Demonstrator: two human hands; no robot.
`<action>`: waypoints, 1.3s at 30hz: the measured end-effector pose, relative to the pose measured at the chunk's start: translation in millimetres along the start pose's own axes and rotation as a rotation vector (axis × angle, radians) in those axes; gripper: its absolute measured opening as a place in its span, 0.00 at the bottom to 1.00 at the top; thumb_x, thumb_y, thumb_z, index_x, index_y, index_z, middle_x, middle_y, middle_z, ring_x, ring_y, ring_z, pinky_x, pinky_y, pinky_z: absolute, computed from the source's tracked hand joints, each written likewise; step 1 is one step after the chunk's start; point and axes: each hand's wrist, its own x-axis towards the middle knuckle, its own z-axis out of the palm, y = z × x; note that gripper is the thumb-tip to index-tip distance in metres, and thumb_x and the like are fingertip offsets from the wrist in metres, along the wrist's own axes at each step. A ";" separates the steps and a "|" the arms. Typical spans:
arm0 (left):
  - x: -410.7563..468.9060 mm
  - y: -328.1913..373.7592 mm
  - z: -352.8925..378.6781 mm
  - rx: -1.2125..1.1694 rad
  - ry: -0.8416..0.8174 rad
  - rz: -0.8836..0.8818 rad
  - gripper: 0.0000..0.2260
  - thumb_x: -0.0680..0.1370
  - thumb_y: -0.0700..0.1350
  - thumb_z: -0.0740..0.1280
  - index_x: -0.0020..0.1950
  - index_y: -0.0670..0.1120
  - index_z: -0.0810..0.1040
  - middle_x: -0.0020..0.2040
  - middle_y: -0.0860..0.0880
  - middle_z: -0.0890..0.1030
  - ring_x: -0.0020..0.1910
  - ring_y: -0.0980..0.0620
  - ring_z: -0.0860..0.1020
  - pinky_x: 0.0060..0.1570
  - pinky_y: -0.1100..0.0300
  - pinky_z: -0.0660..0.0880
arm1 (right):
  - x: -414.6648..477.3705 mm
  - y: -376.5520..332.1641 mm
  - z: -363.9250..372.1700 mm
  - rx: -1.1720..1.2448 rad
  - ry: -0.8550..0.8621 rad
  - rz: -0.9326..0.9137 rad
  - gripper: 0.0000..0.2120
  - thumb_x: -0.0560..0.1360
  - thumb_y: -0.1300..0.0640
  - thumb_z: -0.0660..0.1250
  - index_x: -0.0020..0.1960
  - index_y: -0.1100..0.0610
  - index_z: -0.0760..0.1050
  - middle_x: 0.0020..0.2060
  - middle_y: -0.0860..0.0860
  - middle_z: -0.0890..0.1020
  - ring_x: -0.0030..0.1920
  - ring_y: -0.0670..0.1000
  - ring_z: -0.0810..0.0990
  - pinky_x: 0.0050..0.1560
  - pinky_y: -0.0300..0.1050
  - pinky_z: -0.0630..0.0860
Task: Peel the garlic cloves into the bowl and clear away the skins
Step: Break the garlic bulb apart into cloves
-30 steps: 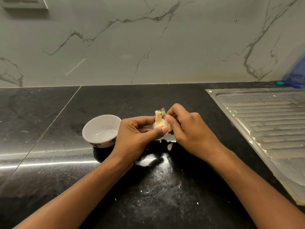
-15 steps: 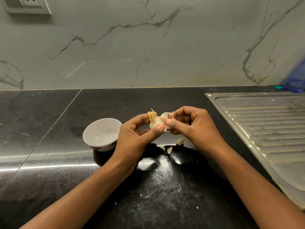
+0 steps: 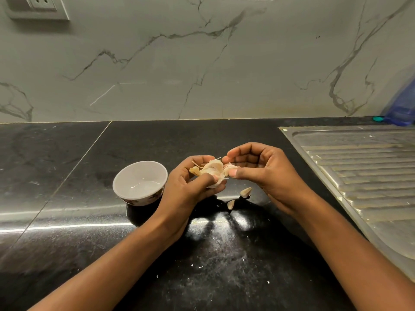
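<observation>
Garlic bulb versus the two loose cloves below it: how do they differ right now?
The garlic bulb is held above the counter, gripped by the left hand and pinched by the right hand; the loose cloves lie untouched on it. The bulb is a larger cluster with papery skin splaying out; each clove is one small piece. Both are pale cream.

White bowl (image 3: pixel 139 181), black countertop (image 3: pixel 67 167), grey-veined marble wall (image 3: pixel 202 63), cream garlic (image 3: pixel 213 168)
</observation>
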 end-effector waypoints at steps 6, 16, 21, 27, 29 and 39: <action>1.4 0.5 0.8 0.012 -0.004 -0.020 0.15 0.73 0.37 0.68 0.60 0.42 0.81 0.58 0.33 0.81 0.52 0.40 0.83 0.50 0.51 0.83 | -1.3 -5.0 -2.7 0.018 -0.014 0.036 0.22 0.69 0.71 0.79 0.61 0.62 0.80 0.54 0.58 0.88 0.56 0.58 0.88 0.58 0.49 0.85; 0.9 -1.2 -0.1 0.046 -0.016 -0.038 0.15 0.72 0.37 0.70 0.58 0.40 0.83 0.53 0.41 0.83 0.48 0.44 0.84 0.46 0.53 0.83 | -1.1 -7.5 -9.5 -0.010 -0.006 0.021 0.20 0.68 0.66 0.80 0.59 0.63 0.81 0.52 0.58 0.89 0.55 0.58 0.88 0.59 0.47 0.84; -0.7 2.0 3.8 -0.060 0.059 -0.046 0.22 0.74 0.32 0.73 0.67 0.41 0.76 0.62 0.33 0.80 0.54 0.36 0.86 0.51 0.50 0.84 | -2.1 -11.8 -24.5 -0.156 -0.027 0.025 0.11 0.71 0.62 0.80 0.52 0.62 0.86 0.46 0.59 0.89 0.49 0.57 0.89 0.54 0.47 0.85; -2.3 3.3 5.3 -0.067 0.071 -0.038 0.22 0.76 0.36 0.76 0.66 0.38 0.71 0.58 0.37 0.85 0.56 0.38 0.86 0.58 0.48 0.84 | -4.4 -4.5 -27.5 -0.489 -0.080 0.036 0.06 0.72 0.58 0.82 0.48 0.55 0.88 0.41 0.51 0.89 0.45 0.51 0.89 0.52 0.43 0.84; -3.2 2.9 6.2 -0.034 0.054 -0.025 0.19 0.76 0.37 0.75 0.65 0.37 0.74 0.56 0.40 0.86 0.57 0.41 0.86 0.58 0.49 0.83 | -2.4 1.3 -27.1 -0.514 -0.090 0.040 0.05 0.73 0.58 0.82 0.48 0.55 0.88 0.41 0.51 0.89 0.45 0.51 0.89 0.53 0.45 0.84; -2.6 -1.9 2.7 0.079 0.000 0.014 0.15 0.77 0.40 0.75 0.64 0.41 0.82 0.60 0.48 0.86 0.61 0.47 0.84 0.61 0.51 0.82 | -1.5 -0.2 -22.8 -0.458 0.030 -0.046 0.08 0.79 0.48 0.75 0.51 0.51 0.88 0.44 0.49 0.89 0.48 0.49 0.88 0.53 0.49 0.84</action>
